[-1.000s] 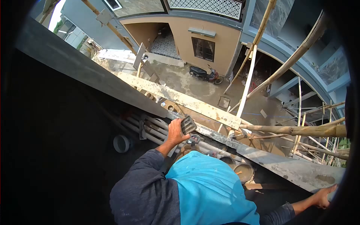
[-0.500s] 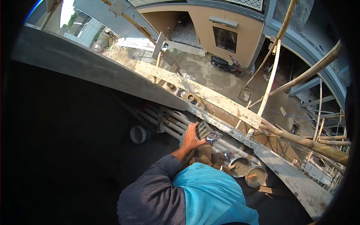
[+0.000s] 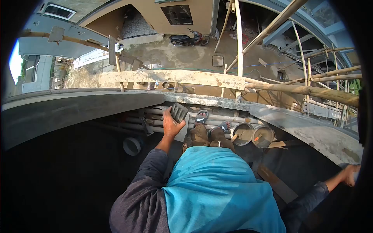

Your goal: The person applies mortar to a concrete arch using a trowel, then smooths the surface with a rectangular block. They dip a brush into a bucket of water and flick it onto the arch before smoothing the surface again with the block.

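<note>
My left hand (image 3: 171, 125) is wrapped round a dark grey block (image 3: 179, 112), just inside the low grey wall and over the pipes or poles. At the far right, my right hand (image 3: 351, 175) is on or beside the end of the grey ledge (image 3: 311, 136); its fingers are too near the dark edge of the view to make out. Two round buckets with grey contents, one (image 3: 242, 134) beside the other (image 3: 264, 136), stand to the right of my sandalled feet (image 3: 201, 117).
A pale plank (image 3: 171, 77) runs along the outside of the wall, with bamboo poles (image 3: 330, 95) at the right. A motorcycle (image 3: 189, 40) stands on the ground far below. A white ring-shaped object (image 3: 132, 146) lies at the left.
The view has turned and levelled. My left hand, still holding the block, now appears further left and higher. My right hand has come into view at the far right.
</note>
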`<state>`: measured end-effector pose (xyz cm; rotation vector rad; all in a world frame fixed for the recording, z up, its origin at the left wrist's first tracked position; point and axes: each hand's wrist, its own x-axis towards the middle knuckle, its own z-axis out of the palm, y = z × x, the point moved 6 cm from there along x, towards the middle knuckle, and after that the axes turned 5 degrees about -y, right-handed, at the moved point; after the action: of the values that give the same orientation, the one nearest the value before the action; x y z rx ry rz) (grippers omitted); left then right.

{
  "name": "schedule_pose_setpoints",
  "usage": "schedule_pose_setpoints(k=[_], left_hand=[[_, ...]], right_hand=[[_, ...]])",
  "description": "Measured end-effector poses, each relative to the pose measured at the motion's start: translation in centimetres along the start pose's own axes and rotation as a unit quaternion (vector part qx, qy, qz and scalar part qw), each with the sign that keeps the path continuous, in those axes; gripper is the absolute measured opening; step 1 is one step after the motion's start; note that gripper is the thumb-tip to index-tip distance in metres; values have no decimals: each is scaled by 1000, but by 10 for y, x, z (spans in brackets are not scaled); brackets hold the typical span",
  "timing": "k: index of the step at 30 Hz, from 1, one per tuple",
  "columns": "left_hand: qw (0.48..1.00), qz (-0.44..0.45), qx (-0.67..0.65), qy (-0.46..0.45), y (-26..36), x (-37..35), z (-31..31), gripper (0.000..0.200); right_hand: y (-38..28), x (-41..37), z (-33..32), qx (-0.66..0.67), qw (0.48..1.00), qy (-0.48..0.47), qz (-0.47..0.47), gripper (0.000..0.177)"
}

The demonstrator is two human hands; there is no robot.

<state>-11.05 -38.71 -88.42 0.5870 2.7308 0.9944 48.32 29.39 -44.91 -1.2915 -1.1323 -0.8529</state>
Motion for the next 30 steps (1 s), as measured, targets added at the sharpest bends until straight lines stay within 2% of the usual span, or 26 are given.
schedule_pose_setpoints(k=[6, 9, 11, 15, 18, 20, 21, 23, 24, 27, 28, 30], left_hand=[[1000, -20, -3, -10, 3, 17, -4, 80], [1000, -18, -7, -12, 2, 21, -6, 80], [1000, 11, -3, -3, 2, 24, -6, 81], [1000, -3, -1, -2, 1, 36, -4, 80], [1000, -6, -24, 1, 6, 46, -3, 83], [999, 16, -35, 36, 8, 51, -2, 83], [998, 7, -51, 43, 13, 54, -4, 83], [995, -17, -75, 62, 14, 61, -7, 84], [993, -9, -92, 75, 13, 64, -8, 84], [985, -22, -142, 92, 10, 74, -13, 86], [974, -37, -201, 102, 6, 79, -13, 86], [940, -64, -315, 115, 11, 87, -17, 80]], right_hand=[[24, 7, 13, -38, 999, -24, 29, 112], [24, 6, 9, -18, 999, -7, 27, 101], [22, 4, 9, -31, 998, -22, 40, 101], [20, -2, 9, -40, 996, -32, 73, 98], [30, 5, 20, -69, 997, -3, 42, 86], [35, 10, 27, -25, 995, 95, 10, 75], [42, 17, 34, -47, 990, 136, -6, 68], [23, 12, 25, 2, 991, 131, 30, 76], [-6, 8, 12, -14, 993, 112, 33, 79], [-128, -21, -55, -136, 990, 10, 38, 88], [-155, -22, -68, -172, 984, -17, 40, 92], [-139, -19, -65, -333, 932, -46, 135, 91]])
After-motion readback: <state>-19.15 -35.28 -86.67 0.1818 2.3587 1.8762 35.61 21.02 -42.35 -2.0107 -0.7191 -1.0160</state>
